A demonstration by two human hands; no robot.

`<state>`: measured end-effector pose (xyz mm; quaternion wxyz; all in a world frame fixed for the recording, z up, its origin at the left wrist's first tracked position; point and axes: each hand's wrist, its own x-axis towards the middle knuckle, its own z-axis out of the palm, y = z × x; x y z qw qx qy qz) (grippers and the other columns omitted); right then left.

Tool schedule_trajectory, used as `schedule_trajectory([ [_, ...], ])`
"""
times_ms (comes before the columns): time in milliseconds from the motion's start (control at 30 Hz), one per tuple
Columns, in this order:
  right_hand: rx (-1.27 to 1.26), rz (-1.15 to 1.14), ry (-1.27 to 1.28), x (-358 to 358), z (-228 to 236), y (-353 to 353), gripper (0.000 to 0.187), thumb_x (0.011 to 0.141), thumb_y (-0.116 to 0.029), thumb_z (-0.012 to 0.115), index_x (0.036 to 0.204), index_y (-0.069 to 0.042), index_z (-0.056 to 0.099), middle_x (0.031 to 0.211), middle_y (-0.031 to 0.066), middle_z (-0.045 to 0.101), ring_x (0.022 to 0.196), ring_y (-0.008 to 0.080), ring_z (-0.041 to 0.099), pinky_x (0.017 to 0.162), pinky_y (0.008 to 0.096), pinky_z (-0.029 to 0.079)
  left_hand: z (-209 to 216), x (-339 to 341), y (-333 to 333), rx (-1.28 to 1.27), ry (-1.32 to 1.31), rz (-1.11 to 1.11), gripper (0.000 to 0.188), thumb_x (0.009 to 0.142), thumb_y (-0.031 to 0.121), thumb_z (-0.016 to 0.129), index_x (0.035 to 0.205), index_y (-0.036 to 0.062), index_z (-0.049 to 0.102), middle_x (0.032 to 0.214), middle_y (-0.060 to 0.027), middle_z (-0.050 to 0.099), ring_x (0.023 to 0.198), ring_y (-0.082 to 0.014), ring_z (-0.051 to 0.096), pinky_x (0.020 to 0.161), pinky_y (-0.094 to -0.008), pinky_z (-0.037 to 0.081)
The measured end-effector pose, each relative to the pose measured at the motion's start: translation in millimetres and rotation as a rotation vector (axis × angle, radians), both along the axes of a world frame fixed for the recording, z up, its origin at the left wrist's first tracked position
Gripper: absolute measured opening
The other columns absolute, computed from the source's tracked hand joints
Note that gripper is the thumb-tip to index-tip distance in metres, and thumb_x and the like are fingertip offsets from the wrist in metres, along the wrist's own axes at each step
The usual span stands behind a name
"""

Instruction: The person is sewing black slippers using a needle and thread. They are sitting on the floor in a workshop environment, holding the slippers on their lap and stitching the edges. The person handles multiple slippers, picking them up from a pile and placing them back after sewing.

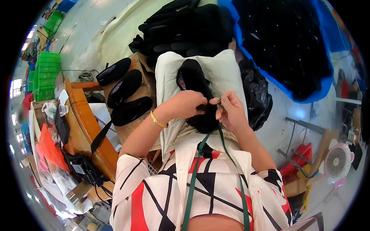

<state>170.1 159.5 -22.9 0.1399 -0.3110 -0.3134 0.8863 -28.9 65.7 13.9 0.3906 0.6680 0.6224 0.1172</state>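
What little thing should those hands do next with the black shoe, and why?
Maybe the right hand should move in to the black shoe while the left hand steadies it. The left hand's fingers are at the shoe, which lies on white cloth, and the right hand, close beside it, seems to pinch something small, too tiny to identify.

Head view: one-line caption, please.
Left hand on a black shoe, right hand at its right edge, three more black shoes on cardboard to the left.
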Motion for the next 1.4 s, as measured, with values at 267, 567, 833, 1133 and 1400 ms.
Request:
schedule_trajectory([
  [267,-0.225,-0.089,0.028,20,-24,18,0.012,0.102,-0.025,0.056,0.098,-0.013,0.055,0.072,0.0025,0.06,0.059,0.0135,0.058,0.054,0.0249,0.049,-22,38,-36,0.18,-0.455,0.827,0.023,0.098,0.026,0.065,0.099,0.0024,0.063,0.067,0.003,0.05,0.062,-0.0076,0.05,0.057,-0.0237,0.043],
  [567,-0.245,-0.364,0.127,61,-8,77,0.012,0.102,-0.022,0.055,0.098,-0.01,0.058,0.062,-0.0056,0.044,0.052,0.007,0.04,0.048,0.0197,0.036,-51,55,-38,0.192,-0.406,0.881,0.039,0.098,0.036,0.062,0.104,-0.0021,0.061,0.081,-0.0184,0.063,0.071,-0.0327,0.06,0.067,-0.0379,0.048],
  [833,-0.223,-0.729,0.213,113,-7,128,0.018,0.103,-0.022,0.054,0.092,-0.008,0.057,0.058,-0.0052,0.042,0.049,0.0065,0.037,0.046,0.0204,0.032,-28,61,-32,-0.064,-0.171,0.778,0.036,0.094,0.03,0.068,0.107,-0.0023,0.059,0.08,-0.016,0.063,0.069,-0.0279,0.059,0.063,-0.0371,0.047],
  [1133,0.08,-0.776,-0.024,74,-10,95,0.011,0.1,-0.013,0.058,0.105,-0.004,0.061,0.07,0.001,0.056,0.056,0.0102,0.048,0.053,0.0229,0.041,-36,65,-48,-0.145,-0.737,1.044,0.019,0.096,0.017,0.065,0.106,0.0017,0.061,0.085,-0.0053,0.066,0.064,-0.0098,0.061,0.056,-0.0223,0.052],
  [1400,0.318,0.237,-0.175,38,-5,-5,0.011,0.098,-0.013,0.059,0.105,-0.005,0.063,0.067,-0.0027,0.057,0.057,0.0051,0.05,0.052,0.0215,0.04,-46,73,-49,-0.261,-1.353,1.369,0.019,0.097,0.019,0.063,0.105,0.0017,0.062,0.086,-0.0109,0.07,0.062,-0.0141,0.064,0.052,-0.0252,0.054],
])
